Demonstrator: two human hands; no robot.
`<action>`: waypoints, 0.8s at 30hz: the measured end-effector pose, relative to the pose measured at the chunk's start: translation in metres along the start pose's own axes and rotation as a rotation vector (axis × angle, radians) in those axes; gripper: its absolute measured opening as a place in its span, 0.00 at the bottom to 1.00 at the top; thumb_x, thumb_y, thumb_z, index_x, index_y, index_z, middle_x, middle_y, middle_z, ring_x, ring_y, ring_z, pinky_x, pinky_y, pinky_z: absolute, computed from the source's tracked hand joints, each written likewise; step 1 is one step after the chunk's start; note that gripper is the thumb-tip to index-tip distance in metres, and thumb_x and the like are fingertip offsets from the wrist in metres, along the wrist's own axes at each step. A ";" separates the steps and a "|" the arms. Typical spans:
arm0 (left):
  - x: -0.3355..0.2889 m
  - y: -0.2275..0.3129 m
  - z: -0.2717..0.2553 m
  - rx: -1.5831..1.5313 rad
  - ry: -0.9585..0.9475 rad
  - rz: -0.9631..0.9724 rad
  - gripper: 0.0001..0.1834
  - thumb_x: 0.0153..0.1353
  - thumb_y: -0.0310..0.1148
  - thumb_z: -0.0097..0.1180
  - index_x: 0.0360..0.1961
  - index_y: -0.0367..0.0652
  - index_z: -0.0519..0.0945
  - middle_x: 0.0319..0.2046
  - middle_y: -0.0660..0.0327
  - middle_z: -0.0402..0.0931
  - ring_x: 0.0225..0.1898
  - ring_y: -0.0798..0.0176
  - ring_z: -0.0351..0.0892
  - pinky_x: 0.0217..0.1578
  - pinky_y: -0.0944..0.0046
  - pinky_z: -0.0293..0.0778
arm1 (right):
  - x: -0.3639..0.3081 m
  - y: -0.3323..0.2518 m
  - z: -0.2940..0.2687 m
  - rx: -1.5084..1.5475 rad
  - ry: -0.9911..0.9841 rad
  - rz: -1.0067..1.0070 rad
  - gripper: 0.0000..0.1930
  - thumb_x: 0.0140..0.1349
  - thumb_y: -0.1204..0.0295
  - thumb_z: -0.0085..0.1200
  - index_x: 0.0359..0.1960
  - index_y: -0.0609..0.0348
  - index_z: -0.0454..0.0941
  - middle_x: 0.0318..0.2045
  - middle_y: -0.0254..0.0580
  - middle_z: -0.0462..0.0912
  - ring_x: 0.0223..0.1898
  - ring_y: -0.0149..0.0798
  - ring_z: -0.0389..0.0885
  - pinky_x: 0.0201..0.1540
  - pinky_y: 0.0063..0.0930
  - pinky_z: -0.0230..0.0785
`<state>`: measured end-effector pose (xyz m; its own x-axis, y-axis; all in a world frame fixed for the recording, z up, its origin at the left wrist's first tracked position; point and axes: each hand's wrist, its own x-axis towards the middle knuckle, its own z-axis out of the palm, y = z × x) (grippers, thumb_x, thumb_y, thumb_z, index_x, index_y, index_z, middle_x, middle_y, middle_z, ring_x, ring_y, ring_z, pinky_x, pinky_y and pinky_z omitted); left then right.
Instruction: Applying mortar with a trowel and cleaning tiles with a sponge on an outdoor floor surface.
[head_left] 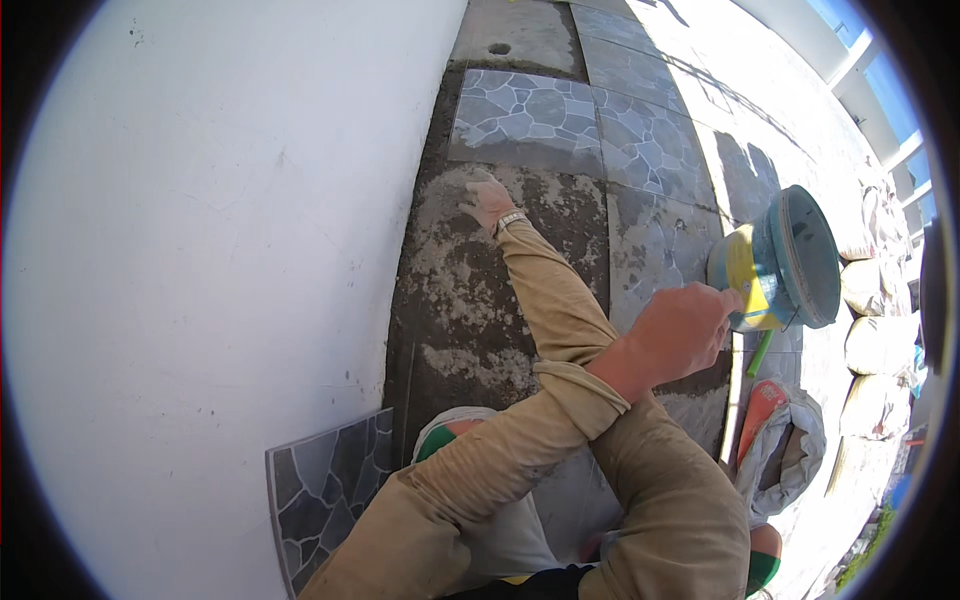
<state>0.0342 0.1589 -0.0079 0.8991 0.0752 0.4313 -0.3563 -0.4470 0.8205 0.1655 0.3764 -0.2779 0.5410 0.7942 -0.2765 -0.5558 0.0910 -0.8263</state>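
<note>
My forearms cross, the left one over the right. My left hand is closed in a fist in front of the bucket's lower side; what it holds, if anything, is hidden. The blue bucket has a yellow label, and its mouth faces away to the right. My right hand, a watch at its wrist, reaches over the dark mortar bed with fingers apart and nothing visible in them. Pale grey powder is scattered across that bed. Just beyond the hand lies a stone-patterned tile, its near edge smeared grey.
A white wall runs along the left, with a loose stone-patterned tile leaning on it. Laid tiles continue to the right. Near the bucket are a green stick and an open sack. Several filled sacks line the far right.
</note>
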 end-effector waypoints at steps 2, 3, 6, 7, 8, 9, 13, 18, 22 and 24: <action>0.008 0.016 0.000 -0.004 0.031 0.026 0.11 0.58 0.27 0.55 0.43 0.42 0.80 0.29 0.50 0.80 0.35 0.46 0.81 0.36 0.50 0.75 | 0.009 -0.016 -0.029 0.326 0.275 -0.409 0.10 0.65 0.69 0.53 0.41 0.63 0.80 0.28 0.39 0.82 0.28 0.35 0.82 0.36 0.29 0.79; 0.003 0.007 -0.008 0.034 0.097 -0.028 0.11 0.58 0.27 0.54 0.42 0.42 0.80 0.29 0.49 0.80 0.35 0.46 0.81 0.36 0.50 0.75 | 0.002 -0.007 -0.016 0.339 0.263 -0.382 0.10 0.65 0.69 0.53 0.41 0.63 0.80 0.28 0.39 0.82 0.28 0.35 0.82 0.36 0.29 0.79; -0.024 -0.026 -0.020 0.127 0.149 -0.068 0.10 0.58 0.30 0.54 0.41 0.42 0.81 0.29 0.49 0.81 0.35 0.44 0.81 0.37 0.48 0.75 | -0.059 -0.004 -0.010 -0.479 0.142 0.148 0.11 0.62 0.67 0.57 0.42 0.57 0.82 0.34 0.42 0.84 0.39 0.41 0.83 0.46 0.39 0.77; -0.031 -0.031 -0.018 0.119 0.153 -0.078 0.10 0.58 0.30 0.54 0.41 0.42 0.81 0.29 0.49 0.81 0.35 0.44 0.81 0.37 0.48 0.75 | -0.085 -0.007 -0.019 -0.878 -0.152 -0.058 0.13 0.60 0.67 0.58 0.44 0.60 0.81 0.37 0.47 0.84 0.39 0.44 0.83 0.46 0.39 0.76; -0.031 -0.030 -0.009 0.190 -0.032 -0.104 0.10 0.58 0.31 0.55 0.40 0.41 0.81 0.29 0.49 0.81 0.35 0.44 0.81 0.37 0.49 0.75 | -0.117 -0.021 -0.049 -1.277 -0.427 -0.270 0.16 0.58 0.66 0.59 0.45 0.62 0.81 0.39 0.52 0.84 0.40 0.47 0.84 0.45 0.39 0.76; -0.030 -0.023 0.000 0.267 -0.220 -0.115 0.10 0.57 0.32 0.55 0.38 0.41 0.82 0.29 0.50 0.81 0.36 0.44 0.82 0.38 0.49 0.76 | -0.151 -0.035 -0.088 -1.456 -0.428 -0.286 0.18 0.57 0.65 0.59 0.46 0.60 0.81 0.41 0.51 0.84 0.43 0.49 0.82 0.48 0.41 0.74; -0.045 -0.011 0.021 0.403 -0.710 -0.084 0.11 0.55 0.36 0.58 0.34 0.40 0.82 0.33 0.51 0.81 0.39 0.46 0.82 0.39 0.50 0.76 | -0.311 -0.127 -0.224 -1.764 -0.392 0.343 0.15 0.57 0.64 0.57 0.40 0.61 0.83 0.32 0.50 0.86 0.36 0.47 0.85 0.42 0.40 0.77; -0.041 0.019 0.018 0.345 -0.797 -0.077 0.14 0.57 0.37 0.61 0.42 0.42 0.80 0.34 0.52 0.77 0.41 0.46 0.78 0.41 0.51 0.72 | -0.536 -0.252 -0.352 -1.581 0.343 0.919 0.10 0.53 0.73 0.49 0.17 0.57 0.78 0.12 0.37 0.72 0.14 0.37 0.74 0.14 0.31 0.66; -0.037 0.038 0.028 0.433 -0.774 -0.094 0.15 0.57 0.35 0.62 0.44 0.43 0.80 0.33 0.53 0.76 0.37 0.46 0.77 0.39 0.51 0.71 | -0.651 -0.236 -0.449 -0.952 0.706 1.233 0.15 0.54 0.74 0.45 0.10 0.48 0.63 0.08 0.29 0.61 0.09 0.26 0.58 0.11 0.28 0.45; -0.030 0.043 0.047 0.403 -0.743 -0.008 0.14 0.56 0.35 0.62 0.43 0.42 0.80 0.31 0.52 0.76 0.34 0.45 0.77 0.37 0.50 0.72 | -0.752 -0.241 -0.500 -0.735 0.899 1.004 0.13 0.58 0.69 0.44 0.15 0.51 0.73 0.13 0.34 0.72 0.14 0.33 0.72 0.14 0.31 0.60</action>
<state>0.0042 0.0960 -0.0029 0.8852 -0.4628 -0.0485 -0.3576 -0.7432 0.5655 0.2079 -0.5433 -0.1165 0.4862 -0.2940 -0.8229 -0.6346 -0.7662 -0.1012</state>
